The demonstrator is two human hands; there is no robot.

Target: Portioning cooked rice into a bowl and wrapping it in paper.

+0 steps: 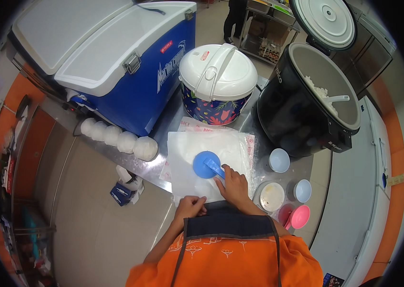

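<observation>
My right hand [236,186] grips the handle of a blue plastic scoop [206,165]. The scoop's round head rests over a stack of white wrapping paper sheets [187,147]; anything under it is hidden. At the stack's front edge is my left hand [190,208], its fingers curled close to the paper. Whether it pinches a sheet cannot be made out. Beyond the stack stands a lidded rice container [218,82] with a floral print. To the right, a large black Miyako rice cooker [288,107] has its lid raised, with cooked rice [318,88] and a white paddle [336,98] inside.
Several round paper-wrapped bundles [145,148] line the table's left edge beside a blue cooler box [126,97]. Light blue bowls [279,160], a tub [271,196] and a pink bowl [300,217] stand at right. A crumpled box [123,193] lies on the floor. A person [235,19] stands beyond.
</observation>
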